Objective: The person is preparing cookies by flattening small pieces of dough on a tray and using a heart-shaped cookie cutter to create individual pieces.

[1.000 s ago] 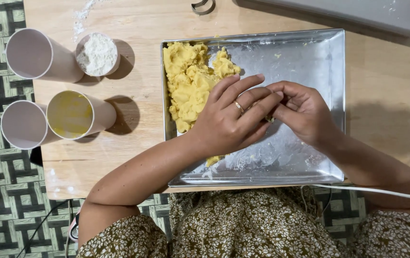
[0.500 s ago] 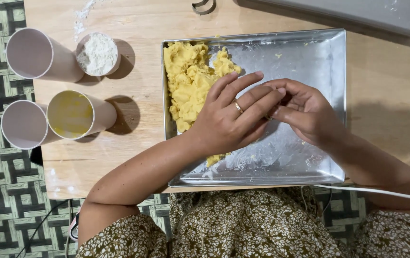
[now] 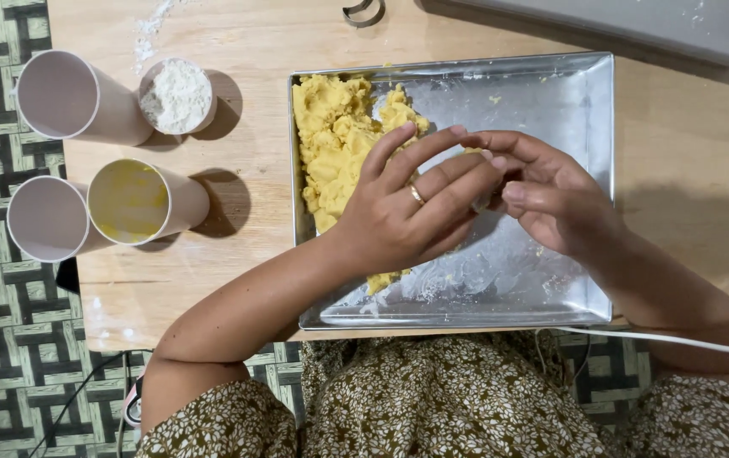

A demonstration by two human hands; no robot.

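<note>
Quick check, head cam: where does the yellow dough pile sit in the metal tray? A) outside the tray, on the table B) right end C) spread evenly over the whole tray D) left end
D: the yellow dough is heaped against the left wall of the metal tray, whose right part shows bare metal with only smears.

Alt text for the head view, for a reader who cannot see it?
Two hands, left hand and right hand, meet over a metal tray holding yellow dough. Four cups stand left on the wooden table, one holding flour.
</note>
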